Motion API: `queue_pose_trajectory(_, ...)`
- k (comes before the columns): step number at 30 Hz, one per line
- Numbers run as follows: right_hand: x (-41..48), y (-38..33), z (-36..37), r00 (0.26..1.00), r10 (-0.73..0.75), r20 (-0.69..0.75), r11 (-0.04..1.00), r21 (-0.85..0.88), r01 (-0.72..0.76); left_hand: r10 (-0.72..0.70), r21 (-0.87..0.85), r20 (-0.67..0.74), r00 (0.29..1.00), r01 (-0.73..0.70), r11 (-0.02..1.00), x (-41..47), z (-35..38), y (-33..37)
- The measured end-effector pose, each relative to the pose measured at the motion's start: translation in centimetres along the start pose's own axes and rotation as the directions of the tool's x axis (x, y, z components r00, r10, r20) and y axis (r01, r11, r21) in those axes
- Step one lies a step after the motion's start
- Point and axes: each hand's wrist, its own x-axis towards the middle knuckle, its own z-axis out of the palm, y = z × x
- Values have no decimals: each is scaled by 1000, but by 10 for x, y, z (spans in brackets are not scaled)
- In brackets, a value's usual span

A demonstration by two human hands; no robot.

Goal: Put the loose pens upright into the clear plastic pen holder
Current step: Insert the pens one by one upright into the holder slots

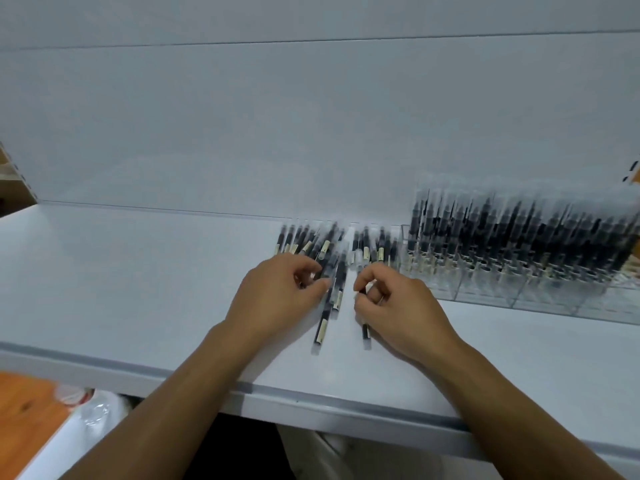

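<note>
Several loose black pens (308, 242) with clear caps lie flat on the white shelf (138, 271), against the back wall. My left hand (277, 292) curls its fingers round a few pens (327, 306) that point toward me. My right hand (394, 303) pinches one pen (365, 332), whose end sticks out below the palm. The clear plastic pen holder (519, 292) stands at the right, packed with many upright black pens (512, 233). The frame is blurred.
The shelf's front edge (311, 400) runs across below my forearms. Under it at the lower left are an orange wooden surface (24, 410) and a clear plastic bottle (93, 410). A white back wall (311, 116) rises behind the pens.
</note>
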Motion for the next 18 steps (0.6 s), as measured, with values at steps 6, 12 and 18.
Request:
queue_pose_trajectory(6, -1, -3, -3, 1000, 18, 10, 999, 37, -19, -196, 236, 205, 959, 146, 961, 30, -6, 27)
queue_pose_trajectory(12, -1, -4, -4, 1000, -1, 12, 998, 61, 0, -264, 51, 330, 906, 262, 964, 39, -4, 32)
queue_pose_trajectory(18, 0, -2, -5, 1000, 15, -22, 994, 111, -13, -318, -177, 408, 856, 416, 892, 39, -11, 23)
